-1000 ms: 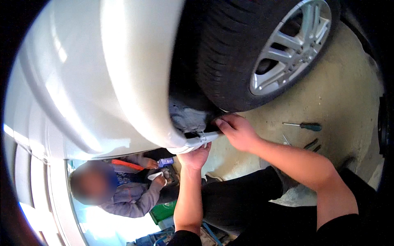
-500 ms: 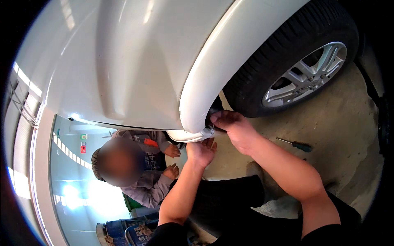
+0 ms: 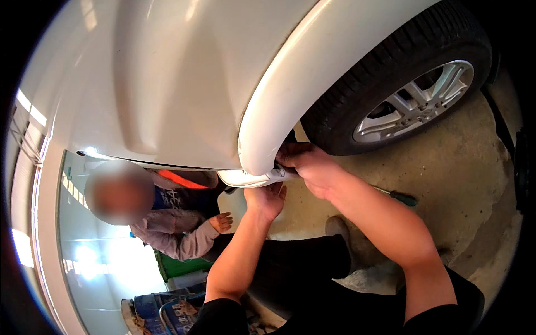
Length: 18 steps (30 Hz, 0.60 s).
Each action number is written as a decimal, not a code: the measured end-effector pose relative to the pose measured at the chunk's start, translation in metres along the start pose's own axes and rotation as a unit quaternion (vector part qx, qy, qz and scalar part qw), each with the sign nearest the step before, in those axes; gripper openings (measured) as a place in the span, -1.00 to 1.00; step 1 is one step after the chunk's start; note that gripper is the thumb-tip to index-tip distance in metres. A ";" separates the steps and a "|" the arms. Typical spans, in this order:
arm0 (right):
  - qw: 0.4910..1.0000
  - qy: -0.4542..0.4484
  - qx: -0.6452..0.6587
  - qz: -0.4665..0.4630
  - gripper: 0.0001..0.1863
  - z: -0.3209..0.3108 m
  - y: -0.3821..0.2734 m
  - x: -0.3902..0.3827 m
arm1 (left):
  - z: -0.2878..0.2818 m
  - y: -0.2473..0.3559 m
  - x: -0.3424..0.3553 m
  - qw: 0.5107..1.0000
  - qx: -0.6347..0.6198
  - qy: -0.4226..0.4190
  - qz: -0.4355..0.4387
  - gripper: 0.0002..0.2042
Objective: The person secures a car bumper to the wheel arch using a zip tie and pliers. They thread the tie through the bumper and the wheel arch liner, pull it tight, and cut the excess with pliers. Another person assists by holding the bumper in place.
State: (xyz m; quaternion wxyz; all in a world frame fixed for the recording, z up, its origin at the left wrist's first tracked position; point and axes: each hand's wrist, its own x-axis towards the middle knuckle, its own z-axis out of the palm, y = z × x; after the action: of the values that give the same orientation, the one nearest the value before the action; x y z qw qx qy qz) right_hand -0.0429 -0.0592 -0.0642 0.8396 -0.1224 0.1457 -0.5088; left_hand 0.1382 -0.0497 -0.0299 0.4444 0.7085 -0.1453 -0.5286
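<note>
A white wheel-arch trim [image 3: 273, 111] curves down to the end of the white sill [image 3: 245, 180] on a light-coloured car. My right hand [image 3: 312, 170] is at the arch's lower edge, thumb and fingers pressed together at the dark gap before the tire [image 3: 385, 72]. What they pinch is hidden. Just below, my left hand [image 3: 265, 202] reaches up palm-first against the sill's underside, its fingers apart and partly in shadow.
A screwdriver [image 3: 403, 197] with a dark handle lies on the floor [image 3: 446, 162] right of my right forearm. At the left, a co-worker in a grey jacket [image 3: 173, 229] crouches beside the sill. A blue drum [image 3: 151, 315] stands at lower left.
The co-worker has leaned left and up toward the car body; one of their hands has gone from sight. My hands stay at the arch end, with the right fingers slightly further in. The view has shifted slightly.
</note>
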 end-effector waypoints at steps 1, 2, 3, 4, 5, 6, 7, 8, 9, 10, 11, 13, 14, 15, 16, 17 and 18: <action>1.000 0.008 -0.008 0.001 -0.74 0.002 -0.001 0.000 | -0.005 0.001 0.004 1.000 -0.002 -0.009 -0.004 -0.56; 1.000 0.015 -0.015 0.002 -0.74 0.003 -0.001 0.000 | -0.011 0.002 0.008 1.000 -0.005 -0.018 -0.007 -0.55; 1.000 0.008 -0.004 -0.001 -0.75 -0.001 0.001 0.001 | -0.009 0.003 0.008 0.999 -0.007 -0.030 -0.013 -0.53; 1.000 0.000 0.007 -0.004 -0.75 -0.007 0.003 0.002 | -0.008 0.002 0.007 0.999 -0.011 -0.028 -0.014 -0.52; 1.000 -0.008 0.018 -0.007 -0.75 -0.011 0.005 0.003 | -0.007 0.001 0.004 0.999 -0.016 -0.026 -0.015 -0.50; 1.000 -0.005 0.007 -0.008 -0.76 -0.011 0.006 0.002 | -0.005 0.002 0.002 0.999 -0.020 -0.024 -0.014 -0.49; 1.000 -0.001 -0.003 -0.010 -0.76 -0.010 0.007 0.000 | -0.006 0.003 0.002 0.999 -0.015 -0.029 -0.015 -0.48; 1.000 0.003 -0.013 -0.012 -0.76 -0.009 0.008 -0.001 | -0.007 0.004 0.002 0.999 -0.011 -0.035 -0.015 -0.47; 1.000 0.004 -0.023 -0.016 -0.75 -0.006 0.006 -0.003 | -0.009 0.004 0.001 0.999 -0.006 -0.039 -0.018 -0.46; 0.999 0.006 -0.033 -0.020 -0.75 -0.001 0.003 -0.006 | -0.009 0.004 -0.001 0.999 -0.004 -0.036 -0.017 -0.47; 0.999 0.007 -0.043 -0.024 -0.74 0.002 0.002 -0.007 | -0.008 0.003 -0.003 0.999 -0.001 -0.033 -0.016 -0.47; 0.999 0.019 -0.021 -0.021 -0.73 0.003 0.001 -0.004 | -0.006 0.004 -0.003 0.999 0.003 -0.032 -0.008 -0.48; 0.999 0.025 -0.010 -0.021 -0.72 0.004 0.000 -0.003 | -0.008 0.004 0.001 0.999 0.004 -0.034 -0.006 -0.49; 0.999 0.040 -0.020 -0.023 -0.71 0.009 -0.002 -0.005 | -0.011 0.002 0.002 0.999 0.006 -0.032 -0.005 -0.49; 0.998 0.055 -0.030 -0.025 -0.69 0.017 -0.007 -0.007 | -0.013 0.002 0.003 0.999 -0.002 -0.031 -0.004 -0.51; 0.996 0.070 -0.040 -0.027 -0.67 0.024 -0.009 -0.008 | -0.013 0.003 0.003 0.999 -0.010 -0.030 -0.002 -0.52; 0.993 0.082 -0.082 -0.025 -0.65 0.025 -0.012 -0.006 | -0.009 0.002 0.003 0.999 -0.018 -0.034 -0.004 -0.54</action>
State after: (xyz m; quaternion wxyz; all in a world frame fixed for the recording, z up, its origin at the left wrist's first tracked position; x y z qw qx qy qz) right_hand -0.0460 -0.0578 -0.0365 0.7992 -0.1521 0.2516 -0.5242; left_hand 0.1483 -0.0486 -0.0302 0.4498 0.6829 -0.1482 -0.5563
